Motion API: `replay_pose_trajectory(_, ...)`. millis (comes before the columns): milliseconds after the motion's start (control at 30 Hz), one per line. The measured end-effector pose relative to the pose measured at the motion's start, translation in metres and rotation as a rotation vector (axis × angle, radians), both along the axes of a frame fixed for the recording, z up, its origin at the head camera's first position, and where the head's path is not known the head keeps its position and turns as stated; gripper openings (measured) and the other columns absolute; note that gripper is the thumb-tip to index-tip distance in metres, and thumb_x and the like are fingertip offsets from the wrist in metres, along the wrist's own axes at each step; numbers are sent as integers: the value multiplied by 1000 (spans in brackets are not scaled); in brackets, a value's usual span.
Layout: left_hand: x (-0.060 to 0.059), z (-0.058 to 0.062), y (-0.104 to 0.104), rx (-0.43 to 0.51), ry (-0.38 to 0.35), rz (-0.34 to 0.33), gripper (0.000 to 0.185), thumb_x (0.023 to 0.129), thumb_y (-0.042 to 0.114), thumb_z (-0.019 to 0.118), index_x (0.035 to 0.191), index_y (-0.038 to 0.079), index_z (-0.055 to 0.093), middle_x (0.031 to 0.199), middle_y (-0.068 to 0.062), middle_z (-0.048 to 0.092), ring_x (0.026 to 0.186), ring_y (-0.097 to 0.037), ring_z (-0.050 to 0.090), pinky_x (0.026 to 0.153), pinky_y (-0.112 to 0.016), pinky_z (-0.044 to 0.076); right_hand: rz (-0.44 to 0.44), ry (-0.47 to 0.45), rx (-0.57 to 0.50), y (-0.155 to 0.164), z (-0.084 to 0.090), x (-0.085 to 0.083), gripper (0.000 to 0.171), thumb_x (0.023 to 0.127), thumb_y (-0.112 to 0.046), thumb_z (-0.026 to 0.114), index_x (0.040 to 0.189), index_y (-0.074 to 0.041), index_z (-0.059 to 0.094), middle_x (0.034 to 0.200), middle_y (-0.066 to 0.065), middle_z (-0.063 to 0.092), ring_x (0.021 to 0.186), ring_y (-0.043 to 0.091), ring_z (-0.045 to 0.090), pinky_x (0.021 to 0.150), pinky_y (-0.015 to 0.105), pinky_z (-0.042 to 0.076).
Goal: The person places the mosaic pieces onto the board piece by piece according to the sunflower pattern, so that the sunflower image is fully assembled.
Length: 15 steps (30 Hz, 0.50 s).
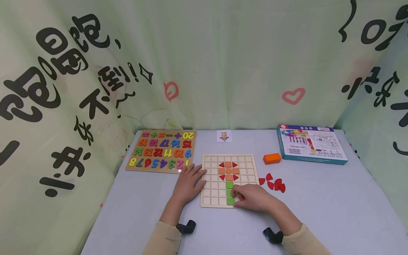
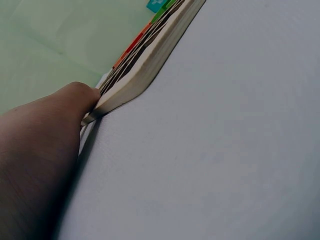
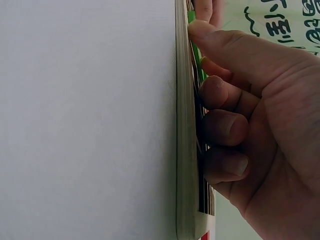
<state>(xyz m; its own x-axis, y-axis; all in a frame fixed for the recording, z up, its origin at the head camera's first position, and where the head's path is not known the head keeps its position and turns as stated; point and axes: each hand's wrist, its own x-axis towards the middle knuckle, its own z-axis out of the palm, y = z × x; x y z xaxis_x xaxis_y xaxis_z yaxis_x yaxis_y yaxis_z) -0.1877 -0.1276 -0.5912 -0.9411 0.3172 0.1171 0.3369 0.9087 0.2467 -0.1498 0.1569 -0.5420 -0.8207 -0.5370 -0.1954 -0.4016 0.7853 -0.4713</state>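
A pale wooden grid board (image 1: 211, 202) lies in the middle of the table. On it sit orange squares (image 1: 228, 164), an orange round piece (image 1: 228, 170), red corner pieces (image 1: 236, 177) and a column of green square tiles (image 1: 229, 185). My right hand (image 1: 255, 198) is over the board's lower right, its thumb and index finger pinching at the lowest green tile (image 1: 230, 201); its other fingers (image 3: 225, 127) are curled by the board's edge. My left hand (image 1: 188, 182) lies with fingers extended at the board's left side, its thumb (image 2: 82, 97) touching the edge.
A number puzzle board (image 1: 162, 152) lies at the back left, near my left fingertips. Behind the grid board is a small pattern card (image 1: 224, 136). To the right are loose red pieces (image 1: 277, 184), an orange block (image 1: 272, 158) and a flat box (image 1: 312, 145). Curtains (image 1: 229, 63) surround the table.
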Motion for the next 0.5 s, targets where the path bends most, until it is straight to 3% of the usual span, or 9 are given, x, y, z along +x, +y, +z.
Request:
replay_pose_trajectory(133, 0, -1, 0, 0, 2, 2, 50, 97, 54, 49, 143, 35, 52, 155, 9, 43, 151, -20, 27, 126, -47, 15, -19, -39, -35, 5, 2, -1, 30, 80, -48, 78, 100, -34, 60, 66, -13, 51, 65, 3, 51, 57, 21, 41)
replay_pose_trajectory(300, 0, -1, 0, -4, 1, 5, 50, 97, 55, 49, 143, 35, 52, 156, 9, 43, 151, -20, 27, 126, -47, 15, -119, -85, -75, 19, 6, -4, 23, 84, -43, 76, 101, -34, 63, 69, -12, 54, 69, 6, 53, 59, 21, 45)
replay_pose_trajectory(500, -1, -1, 0, -8, -1, 7, 50, 97, 55, 49, 143, 35, 52, 156, 9, 43, 151, -21, 27, 126, -47, 15, -222, -69, -110, 48, 13, -13, 15, 90, -29, 72, 102, -25, 65, 75, -7, 56, 75, 10, 53, 63, 22, 47)
